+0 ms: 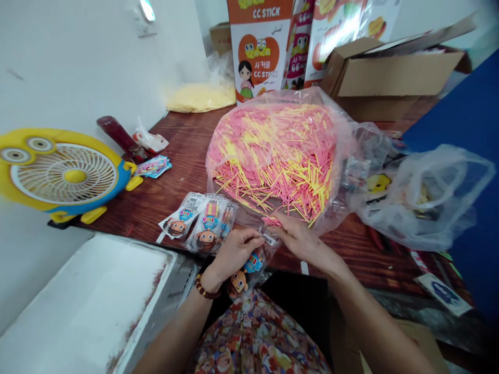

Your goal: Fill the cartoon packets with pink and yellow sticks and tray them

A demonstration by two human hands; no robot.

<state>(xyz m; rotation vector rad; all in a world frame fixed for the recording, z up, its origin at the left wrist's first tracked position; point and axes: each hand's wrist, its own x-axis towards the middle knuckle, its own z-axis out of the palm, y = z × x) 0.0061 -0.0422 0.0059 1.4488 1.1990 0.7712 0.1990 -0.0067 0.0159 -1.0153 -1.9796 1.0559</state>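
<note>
My left hand point(238, 250) pinches the top of a small printed plastic packet point(249, 267) with a cartoon face on it, close to my lap at the table's edge. In the fingers of my right hand point(294, 236) is a small bunch of pink sticks point(272, 221), held near the packet's upper end. Just beyond both hands lies a large clear bag point(230, 122) with its mouth towards me, full of loose pink and yellow sticks point(273, 171). Left of my left hand lie a stick-filled packet point(208, 226) and a flatter packet point(181, 218).
A yellow cartoon fan point(74, 176) stands at the left, near a dark red bottle point(119, 136) and small colourful packets point(154, 166). Printed cartons point(259, 57) and an open cardboard box point(397, 75) line the back. A white plastic bag point(432, 195) sits at the right.
</note>
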